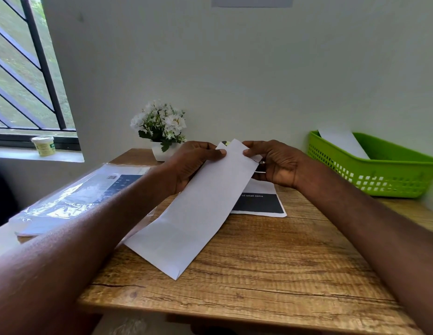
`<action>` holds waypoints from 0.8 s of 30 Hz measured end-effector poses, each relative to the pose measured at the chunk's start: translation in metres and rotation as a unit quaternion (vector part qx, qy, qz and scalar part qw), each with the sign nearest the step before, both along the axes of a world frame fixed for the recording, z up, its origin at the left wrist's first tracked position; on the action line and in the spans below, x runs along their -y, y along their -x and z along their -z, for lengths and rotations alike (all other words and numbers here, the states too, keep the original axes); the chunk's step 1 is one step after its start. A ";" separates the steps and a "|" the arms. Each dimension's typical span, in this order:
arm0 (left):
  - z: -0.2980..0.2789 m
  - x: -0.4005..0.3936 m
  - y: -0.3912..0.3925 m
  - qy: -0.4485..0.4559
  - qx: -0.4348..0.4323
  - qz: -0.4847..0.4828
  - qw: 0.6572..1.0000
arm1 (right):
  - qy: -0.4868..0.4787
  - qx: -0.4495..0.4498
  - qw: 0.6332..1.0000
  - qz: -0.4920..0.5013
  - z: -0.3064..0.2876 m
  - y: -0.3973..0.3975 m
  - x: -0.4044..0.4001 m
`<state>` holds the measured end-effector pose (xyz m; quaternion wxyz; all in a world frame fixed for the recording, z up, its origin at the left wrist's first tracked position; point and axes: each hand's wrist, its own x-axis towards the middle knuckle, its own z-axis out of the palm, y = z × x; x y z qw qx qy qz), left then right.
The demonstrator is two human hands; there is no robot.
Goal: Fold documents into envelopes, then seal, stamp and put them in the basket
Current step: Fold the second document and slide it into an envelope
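A long white envelope [196, 209] slants over the wooden table [259, 274], its near corner low by the table top. My left hand [189, 163] pinches its far left edge and my right hand [276, 163] pinches its far right edge. A folded document [225, 143] sticks out a little at the envelope's far end, between my hands. Under the envelope lies a printed sheet [263, 204] with a dark band. A green basket [379, 172] stands at the right with a white envelope [343, 141] leaning inside it.
A plastic-wrapped pack of envelopes [77, 194] lies at the table's left. A small white pot of white flowers [162, 131] stands at the back against the wall. A small tub [44, 145] sits on the window sill at the left.
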<state>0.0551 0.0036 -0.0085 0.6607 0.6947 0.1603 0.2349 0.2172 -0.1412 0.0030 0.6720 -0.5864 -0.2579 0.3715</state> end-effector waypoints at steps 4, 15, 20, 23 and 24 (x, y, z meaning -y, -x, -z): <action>0.001 -0.001 0.000 -0.004 0.003 -0.002 1.000 | -0.005 -0.001 1.000 0.018 0.001 -0.001 -0.001; 0.003 -0.003 -0.002 -0.002 0.000 -0.001 1.000 | 0.013 -0.017 1.000 0.003 0.002 -0.003 0.002; 0.003 -0.001 -0.002 -0.003 -0.007 -0.007 1.000 | -0.010 0.012 0.999 0.037 0.000 -0.003 0.001; 0.004 0.000 -0.001 0.000 -0.009 -0.020 1.000 | -0.014 0.021 0.999 0.044 -0.001 -0.001 0.000; 0.004 0.000 -0.001 -0.002 -0.008 -0.026 1.000 | -0.015 0.023 0.999 0.046 -0.002 -0.001 0.000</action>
